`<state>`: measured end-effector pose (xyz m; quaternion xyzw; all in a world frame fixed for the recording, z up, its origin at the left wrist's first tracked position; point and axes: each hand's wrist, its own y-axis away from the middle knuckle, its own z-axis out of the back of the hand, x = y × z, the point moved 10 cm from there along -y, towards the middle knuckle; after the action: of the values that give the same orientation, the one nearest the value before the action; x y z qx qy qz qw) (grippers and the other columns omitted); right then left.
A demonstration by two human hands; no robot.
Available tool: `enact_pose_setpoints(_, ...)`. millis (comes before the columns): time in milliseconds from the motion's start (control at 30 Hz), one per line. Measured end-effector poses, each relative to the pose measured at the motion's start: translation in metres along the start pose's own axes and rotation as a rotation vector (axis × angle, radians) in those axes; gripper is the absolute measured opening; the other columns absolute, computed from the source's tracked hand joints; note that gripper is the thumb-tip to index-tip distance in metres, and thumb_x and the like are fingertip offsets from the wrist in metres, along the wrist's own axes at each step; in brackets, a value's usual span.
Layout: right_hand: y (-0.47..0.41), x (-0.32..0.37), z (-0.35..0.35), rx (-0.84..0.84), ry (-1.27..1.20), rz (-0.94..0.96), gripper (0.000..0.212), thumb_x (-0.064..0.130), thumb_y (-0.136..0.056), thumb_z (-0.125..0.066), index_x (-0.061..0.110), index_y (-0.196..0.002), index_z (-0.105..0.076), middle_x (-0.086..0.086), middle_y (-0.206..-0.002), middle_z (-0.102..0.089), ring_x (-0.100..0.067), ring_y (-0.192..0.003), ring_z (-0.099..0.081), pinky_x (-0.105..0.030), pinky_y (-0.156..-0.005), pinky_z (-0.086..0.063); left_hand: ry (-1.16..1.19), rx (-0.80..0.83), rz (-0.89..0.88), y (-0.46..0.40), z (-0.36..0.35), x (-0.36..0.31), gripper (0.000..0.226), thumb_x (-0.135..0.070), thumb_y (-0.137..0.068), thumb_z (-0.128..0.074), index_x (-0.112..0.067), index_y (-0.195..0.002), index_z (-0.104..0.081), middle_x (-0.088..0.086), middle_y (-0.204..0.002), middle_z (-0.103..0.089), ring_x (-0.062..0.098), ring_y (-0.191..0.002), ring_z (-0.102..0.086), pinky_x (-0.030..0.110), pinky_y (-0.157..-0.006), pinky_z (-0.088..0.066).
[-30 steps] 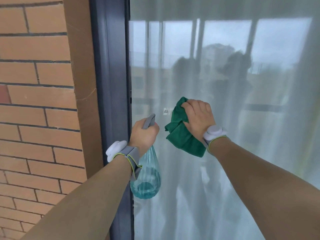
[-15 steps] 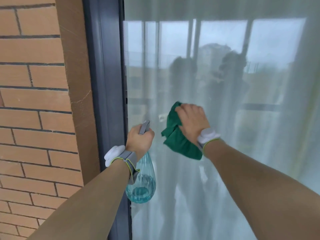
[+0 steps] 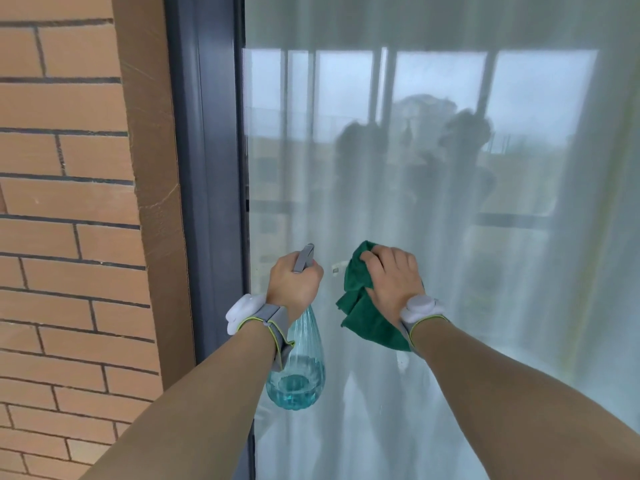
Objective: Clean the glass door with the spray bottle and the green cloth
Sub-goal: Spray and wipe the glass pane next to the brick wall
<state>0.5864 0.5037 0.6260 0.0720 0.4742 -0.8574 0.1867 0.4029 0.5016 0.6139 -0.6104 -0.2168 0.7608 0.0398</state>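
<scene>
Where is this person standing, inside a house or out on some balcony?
Probably outdoors, perhaps on a balcony or terrace: a brick wall meets the dark door frame, and the glass door reflects open sky and railings, with a sheer curtain hanging behind it, indoors.

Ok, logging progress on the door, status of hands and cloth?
Left hand grips spray bottle, hanging beside dark frame. Right hand presses green cloth on glass door. Nothing in the way.
</scene>
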Motion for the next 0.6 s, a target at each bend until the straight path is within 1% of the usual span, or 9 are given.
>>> enact_pose_setpoints(100, -0.011, 0.007, 0.003, -0.007, 0.008, 0.033, 0.068, 0.025, -0.064, -0.078, 0.015, -0.122, -0.044, -0.007, -0.114, -0.052, -0.030, -0.096, -0.049, -0.039, -0.083, -0.036, -0.006, 0.012, -0.029, -0.004, 0.003, -0.008, 0.018, -0.004, -0.088, -0.052, -0.011, -0.075, -0.042, 0.001, -0.069, -0.032, 0.020, -0.066, -0.026, 0.028, -0.055, -0.021)
enact_pose_setpoints(233, -0.030, 0.029, 0.004, -0.025, -0.038, 0.068, 0.065, 0.025, -0.067, -0.075, 0.015, -0.123, -0.043, -0.007, -0.114, -0.053, -0.030, -0.097, -0.050, -0.038, -0.084, -0.035, -0.021, -0.006, -0.071, -0.008, 0.019, -0.018, 0.036, -0.006, -0.092, -0.053, -0.017, -0.065, -0.032, -0.007, -0.061, -0.030, 0.016, -0.058, -0.024, 0.026, -0.052, -0.022)
enact_pose_setpoints(267, -0.036, 0.039, 0.003, -0.030, -0.059, 0.077, 0.065, 0.026, -0.067, -0.075, 0.015, -0.122, -0.044, -0.007, -0.114, -0.053, -0.030, -0.097, -0.050, -0.038, -0.084, -0.034, -0.033, -0.026, -0.075, -0.009, 0.026, -0.019, 0.036, -0.008, -0.092, -0.054, -0.017, -0.064, -0.034, -0.007, -0.060, -0.031, 0.016, -0.058, -0.025, 0.026, -0.053, -0.023)
enact_pose_setpoints(400, -0.062, 0.072, 0.002, -0.068, -0.094, 0.138, 0.062, 0.022, -0.065, -0.075, 0.014, -0.120, -0.048, -0.007, -0.110, -0.055, -0.029, -0.094, -0.051, -0.035, -0.082, -0.031, -0.053, -0.056, -0.089, -0.022, 0.048, -0.024, 0.017, -0.009, -0.090, -0.055, -0.006, -0.075, -0.048, 0.000, -0.069, -0.038, 0.020, -0.064, -0.031, 0.028, -0.057, -0.026)
enact_pose_setpoints(433, -0.067, 0.076, 0.002, -0.080, -0.091, 0.162, 0.061, 0.021, -0.065, -0.075, 0.013, -0.120, -0.049, -0.007, -0.110, -0.055, -0.029, -0.093, -0.051, -0.036, -0.081, -0.032, -0.060, -0.060, -0.090, -0.025, 0.054, -0.024, 0.016, -0.009, -0.090, -0.055, -0.006, -0.075, -0.048, 0.001, -0.069, -0.038, 0.019, -0.064, -0.030, 0.028, -0.056, -0.026)
enact_pose_setpoints(533, -0.071, 0.077, 0.003, -0.094, -0.083, 0.234, 0.062, 0.022, -0.067, -0.075, 0.013, -0.121, -0.048, -0.007, -0.111, -0.055, -0.030, -0.093, -0.051, -0.036, -0.082, -0.033, -0.069, -0.066, -0.103, -0.030, 0.063, -0.027, 0.019, -0.008, -0.089, -0.055, -0.011, -0.073, -0.044, -0.002, -0.065, -0.035, 0.019, -0.062, -0.028, 0.027, -0.054, -0.025)
enact_pose_setpoints(600, -0.068, 0.071, 0.005, -0.100, -0.080, 0.233, 0.063, 0.022, -0.067, -0.076, 0.013, -0.122, -0.047, -0.007, -0.112, -0.055, -0.030, -0.095, -0.051, -0.036, -0.083, -0.033, -0.077, -0.069, -0.098, -0.032, 0.063, -0.024, 0.017, -0.007, -0.088, -0.054, -0.010, -0.075, -0.044, 0.000, -0.067, -0.034, 0.020, -0.065, -0.027, 0.028, -0.055, -0.024)
